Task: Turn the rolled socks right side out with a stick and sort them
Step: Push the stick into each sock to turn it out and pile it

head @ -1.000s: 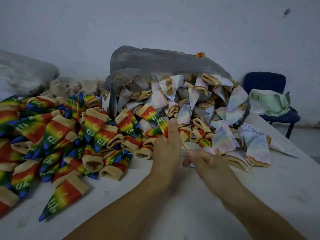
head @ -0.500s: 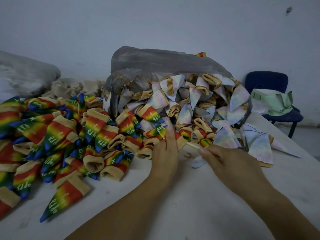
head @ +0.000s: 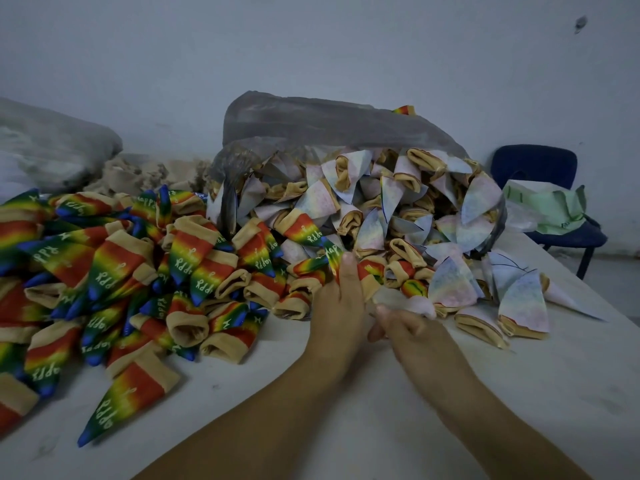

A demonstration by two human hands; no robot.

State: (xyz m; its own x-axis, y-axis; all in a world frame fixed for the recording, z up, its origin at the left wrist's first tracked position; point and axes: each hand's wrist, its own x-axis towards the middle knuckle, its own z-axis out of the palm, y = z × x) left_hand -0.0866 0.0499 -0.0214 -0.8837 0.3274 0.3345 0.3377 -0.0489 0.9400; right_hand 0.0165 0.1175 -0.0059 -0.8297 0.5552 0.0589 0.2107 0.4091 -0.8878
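Observation:
My left hand (head: 341, 299) grips a rainbow sock (head: 369, 271) at the near edge of the heap, thumb pointing up. My right hand (head: 405, 327) sits close beside it with curled fingers. The stick it pinched a moment ago is hidden between the hands. A pale bit of sock fabric (head: 405, 301) lies just above the right fingers. Turned rainbow socks (head: 121, 271) with "Happy" lettering are piled on the left. Several pale inside-out rolled socks (head: 381, 202) spill from a grey plastic bag (head: 311, 123).
The white table (head: 519, 393) runs under both forearms. A few pale socks (head: 523, 306) lie loose on the right. A blue chair (head: 540, 168) with a green-white bag (head: 547, 209) stands beyond the table's right edge. Another grey bag (head: 52, 143) and a beige heap (head: 145, 174) lie at the back left.
My right hand had drawn the stick out to the right, then came back in against my left hand. The left hand kept its hold on the rainbow sock.

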